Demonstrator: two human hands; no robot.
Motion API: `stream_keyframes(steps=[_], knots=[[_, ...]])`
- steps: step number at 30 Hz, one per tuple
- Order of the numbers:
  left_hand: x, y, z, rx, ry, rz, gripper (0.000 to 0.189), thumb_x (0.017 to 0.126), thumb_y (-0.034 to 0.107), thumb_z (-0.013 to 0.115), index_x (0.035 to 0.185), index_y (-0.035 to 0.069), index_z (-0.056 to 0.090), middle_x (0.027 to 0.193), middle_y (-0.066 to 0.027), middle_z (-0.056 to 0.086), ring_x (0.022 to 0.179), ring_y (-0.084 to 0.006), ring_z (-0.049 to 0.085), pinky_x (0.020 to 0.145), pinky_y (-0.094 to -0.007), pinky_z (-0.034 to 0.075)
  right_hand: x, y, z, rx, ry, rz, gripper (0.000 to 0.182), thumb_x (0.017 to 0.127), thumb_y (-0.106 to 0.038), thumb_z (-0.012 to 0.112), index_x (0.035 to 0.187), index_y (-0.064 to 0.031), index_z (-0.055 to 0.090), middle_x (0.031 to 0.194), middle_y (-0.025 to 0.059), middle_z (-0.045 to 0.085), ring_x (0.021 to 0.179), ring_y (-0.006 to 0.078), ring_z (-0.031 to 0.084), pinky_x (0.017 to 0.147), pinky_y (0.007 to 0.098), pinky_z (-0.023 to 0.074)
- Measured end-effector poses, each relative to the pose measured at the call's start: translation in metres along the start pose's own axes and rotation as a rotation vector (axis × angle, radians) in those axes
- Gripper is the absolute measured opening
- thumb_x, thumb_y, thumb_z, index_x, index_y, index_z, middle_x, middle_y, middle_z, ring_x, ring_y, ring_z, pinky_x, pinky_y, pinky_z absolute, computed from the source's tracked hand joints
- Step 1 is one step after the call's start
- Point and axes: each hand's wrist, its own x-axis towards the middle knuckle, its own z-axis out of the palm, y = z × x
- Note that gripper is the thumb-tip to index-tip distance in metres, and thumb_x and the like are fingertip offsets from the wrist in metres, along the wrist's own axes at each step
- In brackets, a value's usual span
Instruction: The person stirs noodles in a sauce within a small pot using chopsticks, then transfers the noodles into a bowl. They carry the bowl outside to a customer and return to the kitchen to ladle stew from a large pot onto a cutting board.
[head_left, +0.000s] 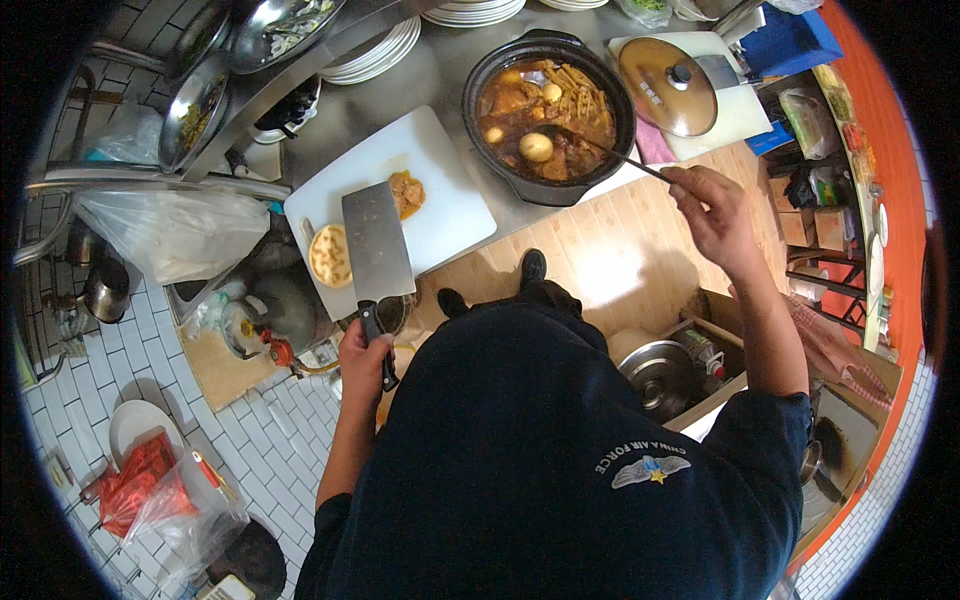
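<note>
My left hand grips the black handle of a cleaver, its broad blade held flat above a white cutting board. Partly behind the blade, a browned flatbread and some chopped meat in brown sauce lie on that board. My right hand holds the dark handle of a ladle that reaches into a black clay pot. An egg rests in or at the ladle's bowl. Brown stew with more eggs, meat and yellowish strips fills the pot.
A glass lid with a black knob lies right of the pot on another cutting board. Stacked white plates stand behind. Metal bowls sit on the shelf at left. A gas cylinder stands below the counter.
</note>
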Motion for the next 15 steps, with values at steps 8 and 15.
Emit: stream_keyframes(steps=[8,15], knots=[[0.002,-0.003,-0.009,-0.006,-0.003,-0.005,0.011,0.075,0.005,0.057,0.085,0.006,0.051,0.061,0.0024,0.047,0.049,-0.0065,0.044,0.045,-0.0212,0.036,-0.013,-0.029,0.002,-0.095,0.151,-0.107,0.022,0.077,0.005,0.058,0.098,-0.0006,0.061,0.068,0.0125,0.054,0.058,0.0228,0.054,0.052,0.0302,0.0422],[0.002,-0.004,-0.009,-0.014,0.007,0.010,0.012,0.075,0.004,0.057,0.085,0.006,0.052,0.061,0.0023,0.047,0.049,-0.0067,0.044,0.045,-0.0214,0.036,-0.028,-0.029,0.018,-0.171,-0.015,-0.383,0.029,0.070,0.004,0.063,0.098,0.0031,0.058,0.068,0.0108,0.054,0.058,0.0240,0.053,0.049,0.0328,0.0431]])
